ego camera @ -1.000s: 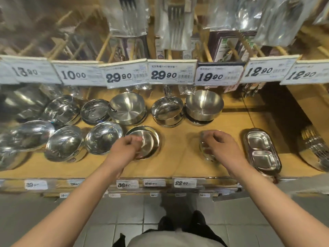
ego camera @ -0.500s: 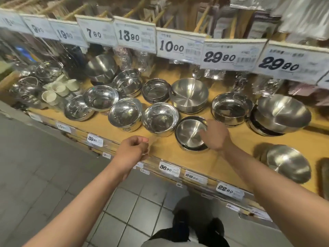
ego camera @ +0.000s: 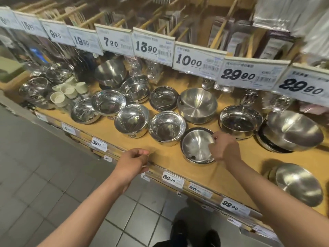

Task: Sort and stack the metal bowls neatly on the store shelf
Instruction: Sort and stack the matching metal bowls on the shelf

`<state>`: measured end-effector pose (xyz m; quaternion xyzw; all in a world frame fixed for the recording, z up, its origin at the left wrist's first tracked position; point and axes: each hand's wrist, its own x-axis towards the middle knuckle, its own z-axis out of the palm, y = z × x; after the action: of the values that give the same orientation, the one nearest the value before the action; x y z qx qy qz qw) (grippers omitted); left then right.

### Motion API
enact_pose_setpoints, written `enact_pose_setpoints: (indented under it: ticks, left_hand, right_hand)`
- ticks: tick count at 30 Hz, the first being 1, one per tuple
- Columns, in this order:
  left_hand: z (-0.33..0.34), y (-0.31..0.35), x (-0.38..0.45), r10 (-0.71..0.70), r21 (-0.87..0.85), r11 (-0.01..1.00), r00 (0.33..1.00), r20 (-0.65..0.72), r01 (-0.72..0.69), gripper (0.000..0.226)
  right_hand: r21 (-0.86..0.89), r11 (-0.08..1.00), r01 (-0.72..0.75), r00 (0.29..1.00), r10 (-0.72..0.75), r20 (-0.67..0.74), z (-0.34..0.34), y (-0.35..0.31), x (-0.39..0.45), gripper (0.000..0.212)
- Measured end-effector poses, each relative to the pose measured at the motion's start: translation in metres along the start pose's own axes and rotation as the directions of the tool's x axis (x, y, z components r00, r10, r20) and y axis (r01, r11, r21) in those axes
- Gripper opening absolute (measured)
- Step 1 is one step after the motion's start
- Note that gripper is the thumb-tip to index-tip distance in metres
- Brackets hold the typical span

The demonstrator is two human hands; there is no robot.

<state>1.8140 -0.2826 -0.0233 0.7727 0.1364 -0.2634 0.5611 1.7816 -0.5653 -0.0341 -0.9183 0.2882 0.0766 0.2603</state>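
Several steel bowls stand on the wooden store shelf point(ego camera: 165, 155). My right hand point(ego camera: 223, 147) grips the right rim of a small brushed bowl point(ego camera: 195, 144) that sits tilted on a short stack near the shelf's front. Left of it are two shiny bowls point(ego camera: 166, 127) point(ego camera: 131, 120). Behind stands a large brushed bowl point(ego camera: 197, 105) and a dark-rimmed stack point(ego camera: 163, 98). My left hand point(ego camera: 134, 162) hovers over the shelf's front edge, fingers curled, holding nothing.
A lone shallow bowl point(ego camera: 299, 184) lies at the right front. Larger bowls point(ego camera: 292, 131) point(ego camera: 240, 121) stand behind my right hand. White cups point(ego camera: 67, 91) sit at the left. Price tags point(ego camera: 153, 46) hang from the upper shelf. Tiled floor point(ego camera: 53, 175) lies below.
The view has swung left along the shelf. My right hand moved from a bowl at the right front to the small brushed bowl and closed on its rim. My left hand drew back to the shelf edge.
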Motion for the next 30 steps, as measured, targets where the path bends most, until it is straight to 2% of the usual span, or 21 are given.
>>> enact_pose_setpoints:
  ticks: [6, 8, 10, 12, 17, 22, 27, 30]
  left_hand:
    - [0.006, 0.005, 0.001, -0.014, -0.013, 1.000, 0.999, 0.031, 0.014, 0.013]
    - [0.006, 0.006, 0.000, -0.017, -0.024, 1.000, 0.999, 0.041, 0.018, 0.013]
    - [0.005, 0.008, 0.000, -0.016, -0.037, 0.999, 0.999, 0.052, 0.018, 0.013]
    - [0.004, 0.010, 0.000, -0.011, -0.055, 0.998, 0.998, 0.060, 0.015, 0.012]
    - [0.011, 0.019, 0.001, 0.000, -0.058, 0.998, 0.996, 0.091, 0.005, 0.013]
    - [0.051, 0.035, -0.003, 0.028, -0.044, 0.999, 0.975, 0.219, -0.019, 0.012]
    - [0.119, 0.059, -0.024, 0.040, -0.027, 0.999, 0.895, 0.444, -0.031, 0.012]
    - [0.165, 0.073, -0.037, 0.087, 0.080, 0.984, 0.827, 0.555, -0.158, 0.023]
  right_hand:
    - [0.350, 0.932, 0.093, 0.991, -0.054, -0.121, -0.004, 0.016, -0.011, 0.017]
    - [0.440, 0.897, 0.043, 0.997, -0.011, -0.076, -0.008, 0.017, -0.014, 0.017]
    - [0.568, 0.820, -0.072, 0.997, 0.073, 0.021, -0.013, 0.018, -0.017, 0.016]
    - [0.644, 0.754, -0.129, 0.992, 0.096, 0.087, -0.019, 0.022, -0.022, 0.013]
    - [0.688, 0.706, -0.165, 0.986, 0.128, 0.105, -0.041, 0.043, -0.046, 0.008]
    - [0.771, 0.601, -0.210, 0.969, 0.232, 0.083, -0.066, 0.080, -0.070, 0.016]
    - [0.757, 0.625, -0.189, 0.951, 0.308, -0.017, -0.094, 0.126, -0.095, 0.021]
    - [0.736, 0.652, -0.180, 0.943, 0.328, -0.060, -0.105, 0.150, -0.111, 0.034]
